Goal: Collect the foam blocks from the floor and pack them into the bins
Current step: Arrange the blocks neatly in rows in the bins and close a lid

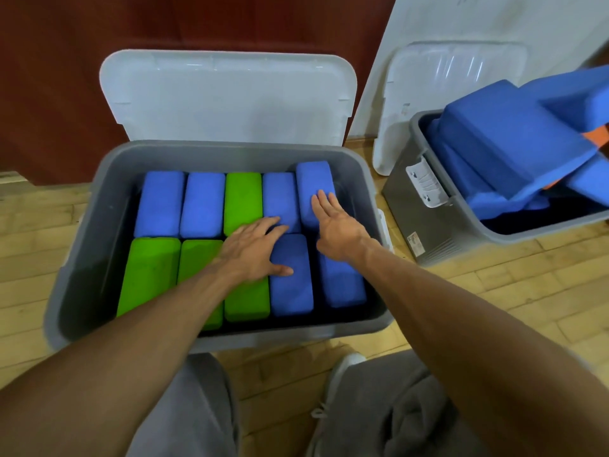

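Observation:
A grey bin (pixel 82 245) stands on the floor in front of me, holding two rows of foam blocks, several blue and several green. My right hand (pixel 334 222) lies flat with straight fingers on a blue block (pixel 313 179) at the far right, which sits higher than its neighbours. My left hand (pixel 255 250) rests open across the middle, fingers on a far-row blue block (pixel 278 196) and thumb on a near-row blue block (pixel 291 291). Green blocks (pixel 150 275) fill the near left.
The bin's white lid (pixel 227 94) leans upright behind it against a dark red wall. A second grey bin (pixel 438 225) at the right overflows with larger blue foam pieces (pixel 507 140), with a lid (pixel 454 80) behind it. Wood floor all around; my knees are below.

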